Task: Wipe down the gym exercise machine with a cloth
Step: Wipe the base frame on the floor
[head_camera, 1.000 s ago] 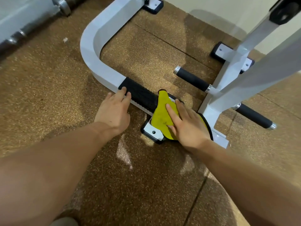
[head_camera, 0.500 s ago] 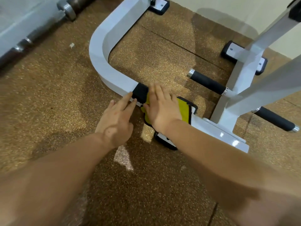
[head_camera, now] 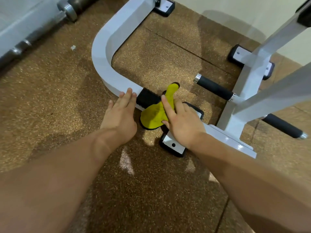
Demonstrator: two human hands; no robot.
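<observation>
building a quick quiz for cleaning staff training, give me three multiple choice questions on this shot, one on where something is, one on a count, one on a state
1. Where does the yellow cloth with black edging lie?
A. on the white metal base frame, by its black ribbed pad
B. on a chair seat
C. hung on the wall

2. How many black foam-grip pegs stick out of the white upright post?
A. one
B. two
C. four

3. How is the left hand?
A. clenched in a fist
B. flat, fingers straight
C. gripping the cloth

Answers: 1 A, the right hand presses it there. 2 B, one peg shows on each side of the post, the other here. 3 B, its straight fingertips rest on the white frame.
</observation>
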